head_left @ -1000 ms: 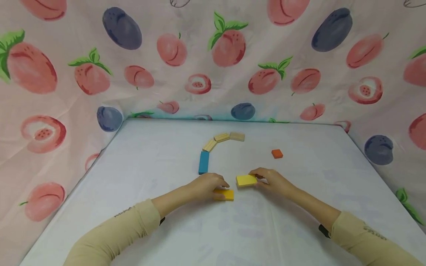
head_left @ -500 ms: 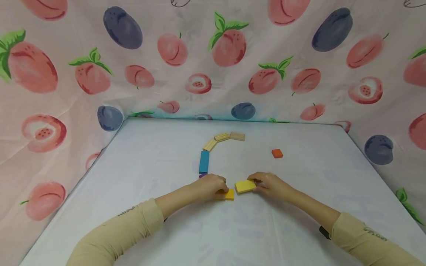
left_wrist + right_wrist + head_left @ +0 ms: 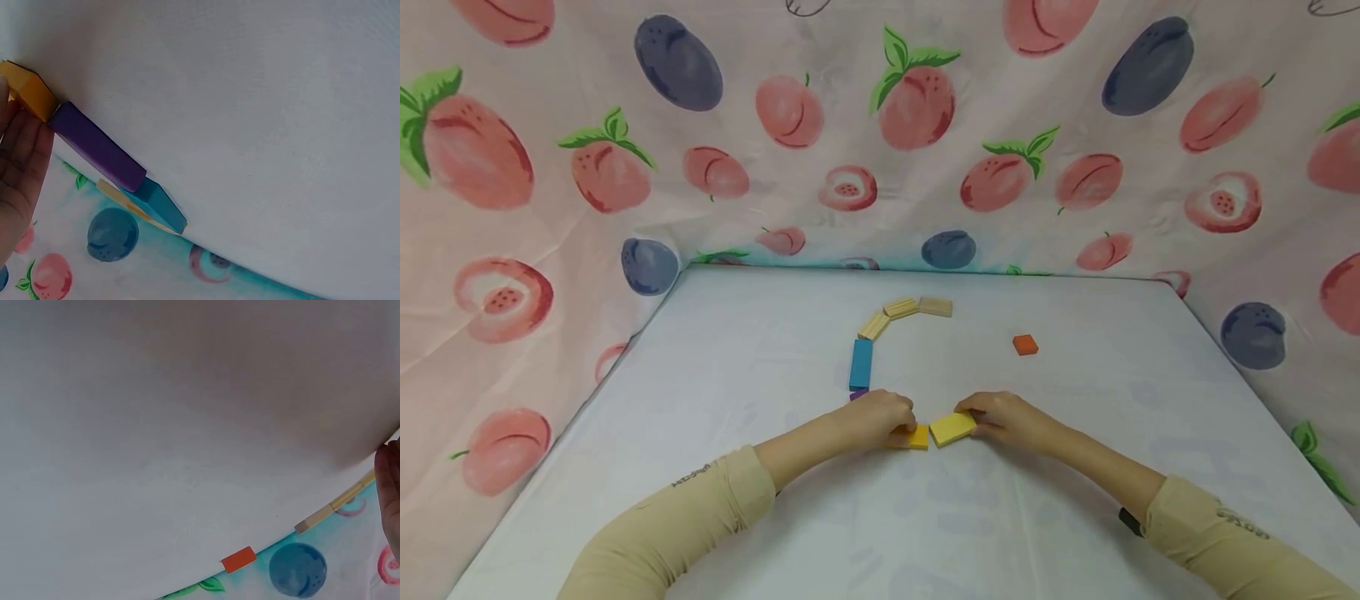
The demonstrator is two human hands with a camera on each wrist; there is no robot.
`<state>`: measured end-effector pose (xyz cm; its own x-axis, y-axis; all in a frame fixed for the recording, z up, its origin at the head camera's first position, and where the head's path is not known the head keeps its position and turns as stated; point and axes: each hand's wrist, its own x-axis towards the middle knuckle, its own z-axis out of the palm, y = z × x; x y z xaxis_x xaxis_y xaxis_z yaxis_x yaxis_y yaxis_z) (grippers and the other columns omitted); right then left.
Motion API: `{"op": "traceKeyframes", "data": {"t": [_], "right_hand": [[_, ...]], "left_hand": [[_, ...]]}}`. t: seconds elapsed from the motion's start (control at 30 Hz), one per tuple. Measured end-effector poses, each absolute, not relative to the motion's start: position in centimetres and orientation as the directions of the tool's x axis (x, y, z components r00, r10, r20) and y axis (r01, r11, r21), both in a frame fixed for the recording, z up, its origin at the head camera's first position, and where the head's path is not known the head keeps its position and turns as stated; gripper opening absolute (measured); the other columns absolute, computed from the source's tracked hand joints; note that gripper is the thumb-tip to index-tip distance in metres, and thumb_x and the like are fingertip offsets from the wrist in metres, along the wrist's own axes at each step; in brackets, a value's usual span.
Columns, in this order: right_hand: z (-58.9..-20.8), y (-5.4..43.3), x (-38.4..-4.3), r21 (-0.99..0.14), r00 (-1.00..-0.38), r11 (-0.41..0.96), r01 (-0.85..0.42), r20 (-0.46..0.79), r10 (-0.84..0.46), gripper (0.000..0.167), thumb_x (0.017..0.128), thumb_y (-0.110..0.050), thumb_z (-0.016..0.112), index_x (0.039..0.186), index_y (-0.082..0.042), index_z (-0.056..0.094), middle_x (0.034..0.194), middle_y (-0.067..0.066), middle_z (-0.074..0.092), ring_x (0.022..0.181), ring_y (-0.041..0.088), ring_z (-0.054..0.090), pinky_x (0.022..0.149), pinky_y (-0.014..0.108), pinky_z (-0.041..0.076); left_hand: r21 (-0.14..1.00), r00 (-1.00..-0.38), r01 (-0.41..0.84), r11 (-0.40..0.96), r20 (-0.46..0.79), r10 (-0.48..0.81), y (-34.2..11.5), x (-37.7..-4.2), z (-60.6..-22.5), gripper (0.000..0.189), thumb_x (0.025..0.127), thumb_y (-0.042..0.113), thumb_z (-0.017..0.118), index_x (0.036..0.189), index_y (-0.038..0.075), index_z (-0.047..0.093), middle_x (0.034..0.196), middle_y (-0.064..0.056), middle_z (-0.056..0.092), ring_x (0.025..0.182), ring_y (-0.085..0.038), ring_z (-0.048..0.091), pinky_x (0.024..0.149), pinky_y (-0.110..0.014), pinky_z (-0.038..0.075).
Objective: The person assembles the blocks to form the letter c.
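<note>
My left hand (image 3: 876,419) pinches an orange-yellow wooden block (image 3: 917,437) lying on the table. In the left wrist view, this block touches the end of a purple block (image 3: 100,149), which is mostly hidden by the hand in the head view. To the right, my right hand (image 3: 1009,419) grips a lighter yellow block (image 3: 951,428) by its right end, between thumb and fingers. The yellow block lies slanted, its left end very close to the orange-yellow one; whether they touch I cannot tell.
A blue block (image 3: 861,365) continues beyond the purple one, followed by several plain wood blocks (image 3: 901,309) curving toward the back right. Apart from them lies a small red-orange block (image 3: 1025,344). White cloth covers the table (image 3: 737,350); a fruit-print curtain (image 3: 910,200) rises behind.
The yellow block came toward the person and turned aslant, beside the orange-yellow block. My left fingers closed on the orange-yellow block, and the purple block's end came into sight.
</note>
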<state>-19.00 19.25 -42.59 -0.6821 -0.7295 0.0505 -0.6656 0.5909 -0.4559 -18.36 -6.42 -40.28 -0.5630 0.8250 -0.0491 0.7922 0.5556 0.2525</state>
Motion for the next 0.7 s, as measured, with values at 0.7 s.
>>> {"op": "traceKeyframes", "data": {"t": [0.7], "right_hand": [[-42.35,18.88,-19.24,-0.441,-0.658,0.587,-0.679,0.012,-0.753,0.027,0.081,-0.007,0.071,0.106,-0.002,0.065,0.102,0.004,0.067,0.093,0.017,0.062,0.085,0.033,0.056]], "left_hand": [[0.243,-0.586,0.773,0.585,-0.076,0.806,-6.01,-18.39,-39.85,0.015,0.083,0.014,0.072,0.097,0.007,0.074,0.094,-0.003,0.072,0.079,-0.011,0.061,0.076,-0.016,0.051]]}}
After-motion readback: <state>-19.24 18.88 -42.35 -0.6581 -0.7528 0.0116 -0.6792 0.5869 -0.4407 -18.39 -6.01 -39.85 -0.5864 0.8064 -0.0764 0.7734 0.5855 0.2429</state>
